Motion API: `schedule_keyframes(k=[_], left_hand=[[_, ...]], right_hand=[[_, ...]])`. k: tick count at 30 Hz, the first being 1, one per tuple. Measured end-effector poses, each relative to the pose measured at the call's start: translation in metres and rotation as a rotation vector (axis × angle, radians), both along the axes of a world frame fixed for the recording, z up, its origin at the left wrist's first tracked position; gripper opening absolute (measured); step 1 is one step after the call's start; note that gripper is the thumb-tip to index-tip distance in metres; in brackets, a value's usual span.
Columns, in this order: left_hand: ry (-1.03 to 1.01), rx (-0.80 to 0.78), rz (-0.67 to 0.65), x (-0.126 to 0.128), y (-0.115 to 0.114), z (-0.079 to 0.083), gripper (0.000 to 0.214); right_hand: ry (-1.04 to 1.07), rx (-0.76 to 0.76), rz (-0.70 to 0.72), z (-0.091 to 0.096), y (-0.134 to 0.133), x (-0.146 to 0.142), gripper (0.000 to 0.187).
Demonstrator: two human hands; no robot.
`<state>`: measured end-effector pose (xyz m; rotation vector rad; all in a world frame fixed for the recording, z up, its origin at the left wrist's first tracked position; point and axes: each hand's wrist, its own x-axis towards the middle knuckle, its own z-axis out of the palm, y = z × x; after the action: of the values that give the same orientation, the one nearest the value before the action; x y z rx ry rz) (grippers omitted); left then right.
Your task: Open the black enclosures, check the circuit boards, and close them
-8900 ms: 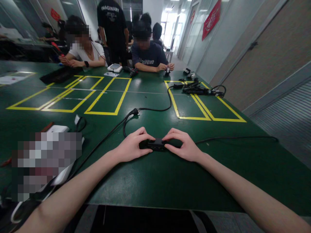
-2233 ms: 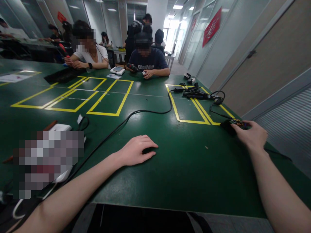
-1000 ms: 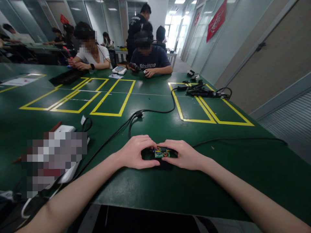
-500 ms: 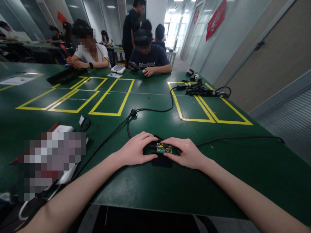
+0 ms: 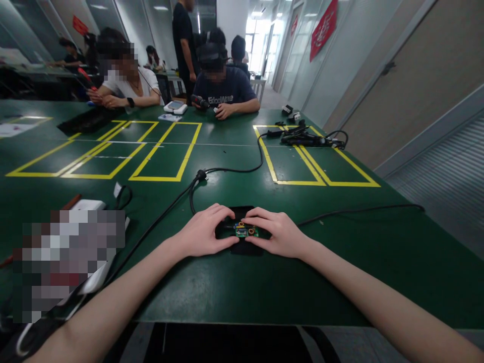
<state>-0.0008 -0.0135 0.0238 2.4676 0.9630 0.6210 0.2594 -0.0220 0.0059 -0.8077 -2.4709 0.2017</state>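
A small green circuit board (image 5: pixel 242 232) with copper-wound ring coils is between my two hands, over a flat black pad (image 5: pixel 246 248) on the table. My left hand (image 5: pixel 202 232) curves around the board's left end, its thumb at the near left corner and its index finger by the far side. From the right, my right hand (image 5: pixel 282 234) pinches the board between the thumb on the near edge and fingers on the far edge. Its right end is partly covered by that hand. Whether the board touches the pad is unclear.
A black cable (image 5: pixel 227 170) with a knot runs across the green table (image 5: pixel 212 287) to a bundle of black gear (image 5: pixel 298 136). At left lies a blurred-out white item (image 5: pixel 88 204). Yellow tape rectangles (image 5: pixel 155 178) mark the table. Several people sit or stand beyond.
The view has shifted a little, so everything sits further left. More of the black pad's far part shows, with the board and hands slightly nearer me over it. The grasp looks the same.
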Motion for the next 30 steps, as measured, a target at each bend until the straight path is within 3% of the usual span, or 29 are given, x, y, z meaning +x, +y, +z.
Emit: schedule_keyframes(k=[6,11,17,24,30], left_hand=[[0.011,0.025,-0.006,0.0,0.001,-0.002,0.032],[-0.017,0.049,-0.009,-0.001,0.006,-0.008,0.013],[-0.049,0.031,0.038,0.001,0.007,-0.009,0.008],[-0.036,0.01,0.024,0.002,0.004,-0.005,0.013],[0.027,0.003,0.004,0.003,0.0,-0.001,0.04]], right_hand=[[0.104,-0.04,-0.032,-0.003,0.003,0.002,0.036],[0.136,-0.059,-0.058,-0.002,0.005,0.002,0.033],[0.106,-0.139,-0.084,-0.002,0.004,0.001,0.052],[0.123,-0.185,-0.125,-0.001,0.002,-0.005,0.048],[0.094,-0.178,-0.096,-0.002,0.004,-0.002,0.049]])
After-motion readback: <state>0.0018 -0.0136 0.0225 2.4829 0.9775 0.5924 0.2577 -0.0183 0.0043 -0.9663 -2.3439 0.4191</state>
